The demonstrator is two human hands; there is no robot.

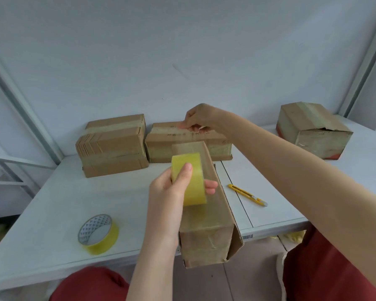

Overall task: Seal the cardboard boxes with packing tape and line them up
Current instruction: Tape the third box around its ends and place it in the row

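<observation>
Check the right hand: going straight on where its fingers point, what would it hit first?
Likely the left back box. The right hand pinches the tape end just over the middle box, fingers pointing left. Height is unclear, so it could pass above.

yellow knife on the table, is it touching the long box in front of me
Apart. The head view shows bare white table between the knife and the long box.

yellow box cutter (247,195), white table (52,203), pale wall (182,51)
</observation>
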